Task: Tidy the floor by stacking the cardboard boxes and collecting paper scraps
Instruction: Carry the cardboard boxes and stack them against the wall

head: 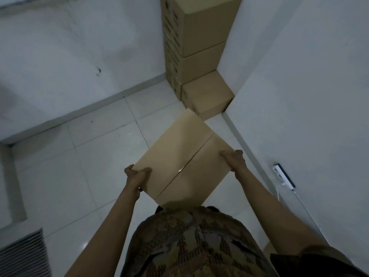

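You carry the cardboard box (182,156) at chest height, near the middle of the floor (95,160), turned corner-first toward the far corner. There the tall stack (196,43) stands against the wall, a low box (207,94) just beside it on the right.

Risk: your hold is at two opposite edges only; the box could tip or slip as you reach out.

Left hand (135,172): thumb on top, fingers curled under the edge. Right hand (234,159): clamped over the right edge.
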Motion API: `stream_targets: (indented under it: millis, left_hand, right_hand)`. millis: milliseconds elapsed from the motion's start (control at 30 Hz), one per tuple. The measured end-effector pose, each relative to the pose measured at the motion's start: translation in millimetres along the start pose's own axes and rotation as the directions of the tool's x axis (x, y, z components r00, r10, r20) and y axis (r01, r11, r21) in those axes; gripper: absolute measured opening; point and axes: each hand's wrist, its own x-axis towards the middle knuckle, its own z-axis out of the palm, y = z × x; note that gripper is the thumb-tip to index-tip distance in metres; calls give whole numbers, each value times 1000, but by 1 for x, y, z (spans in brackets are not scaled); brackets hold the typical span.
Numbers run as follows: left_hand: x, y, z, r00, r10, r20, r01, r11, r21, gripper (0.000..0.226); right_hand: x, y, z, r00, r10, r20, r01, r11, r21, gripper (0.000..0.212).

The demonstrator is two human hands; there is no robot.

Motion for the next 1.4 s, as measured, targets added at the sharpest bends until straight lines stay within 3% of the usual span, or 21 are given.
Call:
stream_targets:
  millis: [300,567,967,1267,1400]
  left_hand:
    - [61,92,-14,999,21,25,-23,999,49,75]
    - [113,169,-1,998,36,47,-39,996,80,80]
    - [188,318,43,998,61,-31,-54,981,189,80]
    - [230,392,112,995,-11,99,-17,961,276,76]
    - [251,428,136,989,-29,144,-17,950,310,77]
  right_hand:
    - [29,-77,35,999,46,-22,-44,996,80,90]
    - [77,-129,53,992,124,28,-127,976,176,80]
    - [180,-276,65,987,119,111,-146,948,283,88]
    - [230,-308,27,956,292,12,-275,883,381,103]
    - [250,-327,24,933,357,-52,-310,866,393,98]
